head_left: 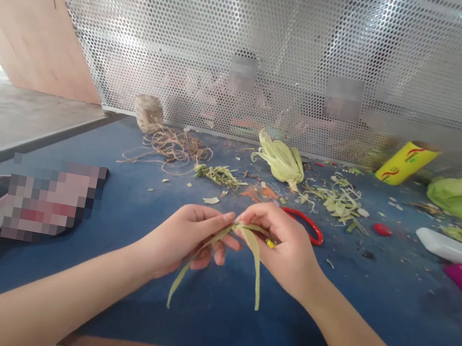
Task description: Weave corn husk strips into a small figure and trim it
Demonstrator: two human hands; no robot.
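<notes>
Both my hands meet over the middle of the blue table (pixel 366 316). My left hand (pixel 188 237) and my right hand (pixel 280 247) each pinch the top of thin pale-green husk strips (pixel 256 267). The strips hang down from my fingertips in two long ends, one toward the left and one straight down. A small yellow thing shows under my right fingers; I cannot make out what it is. Red-handled scissors (pixel 309 225) lie on the table just behind my right hand.
A green corn husk bundle (pixel 282 158) lies at the back, with husk scraps (pixel 340 201), a tangle of brown twine (pixel 173 145), a yellow tube (pixel 405 162), leafy greens (pixel 461 199) and a white and pink item (pixel 461 261) at right. A perforated metal screen (pixel 280 44) stands behind; people sit beyond it.
</notes>
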